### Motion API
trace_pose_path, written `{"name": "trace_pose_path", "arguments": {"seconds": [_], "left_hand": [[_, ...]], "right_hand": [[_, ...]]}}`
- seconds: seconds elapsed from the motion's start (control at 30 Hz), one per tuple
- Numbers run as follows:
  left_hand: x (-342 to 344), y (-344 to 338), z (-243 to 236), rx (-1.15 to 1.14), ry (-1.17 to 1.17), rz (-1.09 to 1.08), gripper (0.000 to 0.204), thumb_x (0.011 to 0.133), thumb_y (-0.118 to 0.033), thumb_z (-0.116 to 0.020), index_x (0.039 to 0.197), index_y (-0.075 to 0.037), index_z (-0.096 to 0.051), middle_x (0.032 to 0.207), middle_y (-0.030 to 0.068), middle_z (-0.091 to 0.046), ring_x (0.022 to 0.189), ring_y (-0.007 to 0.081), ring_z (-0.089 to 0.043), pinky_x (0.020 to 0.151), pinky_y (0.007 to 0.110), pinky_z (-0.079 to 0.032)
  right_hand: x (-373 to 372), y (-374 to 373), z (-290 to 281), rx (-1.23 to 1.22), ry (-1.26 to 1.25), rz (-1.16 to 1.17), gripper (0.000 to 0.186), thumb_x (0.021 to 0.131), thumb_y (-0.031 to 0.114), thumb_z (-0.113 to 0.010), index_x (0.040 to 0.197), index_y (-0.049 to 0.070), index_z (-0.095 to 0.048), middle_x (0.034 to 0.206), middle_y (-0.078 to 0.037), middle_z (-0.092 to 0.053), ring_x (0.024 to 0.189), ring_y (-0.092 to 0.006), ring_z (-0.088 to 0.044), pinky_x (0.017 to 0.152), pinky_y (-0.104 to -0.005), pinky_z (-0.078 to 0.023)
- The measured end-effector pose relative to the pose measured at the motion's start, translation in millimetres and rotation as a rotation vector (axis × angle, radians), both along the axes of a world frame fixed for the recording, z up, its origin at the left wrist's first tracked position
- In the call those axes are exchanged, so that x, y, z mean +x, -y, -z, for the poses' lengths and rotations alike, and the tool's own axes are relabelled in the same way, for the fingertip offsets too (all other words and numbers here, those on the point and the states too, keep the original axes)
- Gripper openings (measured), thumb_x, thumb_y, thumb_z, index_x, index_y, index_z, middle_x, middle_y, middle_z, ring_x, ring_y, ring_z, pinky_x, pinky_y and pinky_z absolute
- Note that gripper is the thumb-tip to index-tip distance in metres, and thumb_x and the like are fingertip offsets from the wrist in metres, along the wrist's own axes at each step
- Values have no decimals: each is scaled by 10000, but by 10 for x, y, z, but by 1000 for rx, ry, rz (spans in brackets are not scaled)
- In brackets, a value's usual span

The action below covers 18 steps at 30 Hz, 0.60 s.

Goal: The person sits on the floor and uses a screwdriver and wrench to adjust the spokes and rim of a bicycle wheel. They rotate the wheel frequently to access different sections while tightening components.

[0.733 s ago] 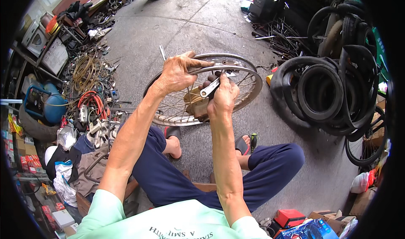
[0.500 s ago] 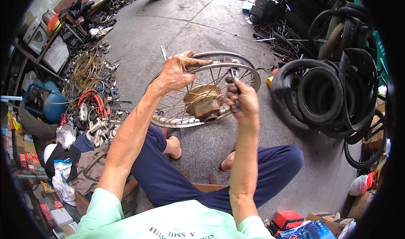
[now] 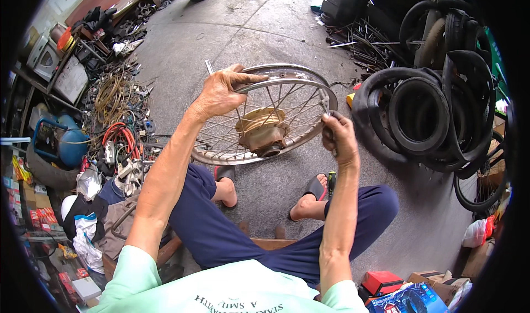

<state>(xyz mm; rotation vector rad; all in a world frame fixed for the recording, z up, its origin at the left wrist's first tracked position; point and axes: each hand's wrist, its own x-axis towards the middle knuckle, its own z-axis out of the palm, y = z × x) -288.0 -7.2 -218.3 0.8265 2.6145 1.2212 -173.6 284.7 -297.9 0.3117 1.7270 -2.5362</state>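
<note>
The left hand (image 3: 221, 92) was closed over the top of a spoked wheel (image 3: 265, 114), fingers wrapped across the metal rim (image 3: 276, 70) and thumb lying along its upper edge; that grip held the wheel tilted on edge above the person's knees, its lower rim close over the left knee. The right hand (image 3: 339, 139) was closed at the rim's right side, fingers pinched round a small tool (image 3: 327, 109) whose end met the rim where the spokes come in; its exact form was too small to tell, though it looked like a spoke key or a slim wrench. Between the two grips sat the rusty hub (image 3: 262, 133), with spokes fanning out from it to the rim; below the right hand a sandalled foot (image 3: 312, 194) rested on the concrete floor (image 3: 265, 20); beyond that hand, well apart, stood a heap of black tyres (image 3: 425, 114); out past the left grip lay a tangle of cables and tools (image 3: 118, 125).

The step in hand seemed to be work on the spokes at the rim, one nipple at a time, the left hand steadying while the right turned; the next move would probably call for a firm hold on the rim and a short, controlled twist of the tool, then a slight turn of the wheel under the left grip to bring the neighbouring spoke to the right hand.
</note>
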Motion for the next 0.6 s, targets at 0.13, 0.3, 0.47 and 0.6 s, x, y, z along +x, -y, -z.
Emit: {"name": "trace_pose_path", "arguments": {"seconds": [0.13, 0.3, 0.47, 0.6], "left_hand": [[28, -52, -55, -6, -43, 11, 604, 681, 62, -614, 1207, -213, -729, 781, -35, -393, 721, 87, -417, 654, 253, -381], [92, -101, -70, -71, -152, 22, 608, 694, 58, -619, 1209, -247, -725, 770, -34, -413, 691, 85, -443, 632, 252, -386], [210, -130, -74, -157, -282, 29, 553, 740, -11, -655, 1206, -303, -715, 756, 12, -469, 656, 148, -518, 622, 323, -436], [239, -148, -96, -175, -275, 45, 631, 663, -1, -608, 1176, -351, -717, 787, 24, -507, 726, 201, -577, 665, 361, -487]], "right_hand": [[-8, 665, 149, -144, -211, 306, 171, 882, 187, -764, 920, 68, -647, 610, 47, -542, 446, -24, -442, 388, -194, -358], [-363, 1229, 222, 311, -438, 544, 214, 839, 145, -786, 1000, 18, -727, 769, -45, -677, 676, -112, -606, 601, -274, -475], [-460, 1492, -36, 835, -626, 712, 265, 761, 45, -727, 1021, 8, -695, 938, -183, -652, 803, -352, -669, 685, -408, -531], [-494, 1471, 48, 805, -683, 766, 215, 782, 14, -684, 997, 1, -694, 905, -181, -678, 795, -361, -673, 680, -417, -534]]}}
